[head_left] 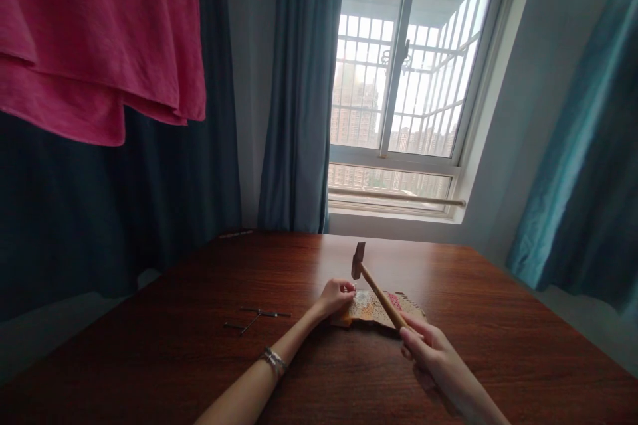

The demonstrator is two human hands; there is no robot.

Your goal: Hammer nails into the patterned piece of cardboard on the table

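My right hand (423,344) is wrapped round the wooden handle of a small hammer (373,285), whose dark metal head is raised a little above the table. My left hand (337,296) pinches a small nail (355,288) upright just below the hammer head. The nail stands on a flat wooden piece (369,309) with pale and red patterned markings, lying on the brown wooden table (199,345). A bracelet sits on my left wrist.
Several long dark nails (254,319) lie on the table to the left of my hands. A pink cloth (100,40) hangs at the upper left. Teal curtains (299,93) frame a barred window (399,80) behind the table.
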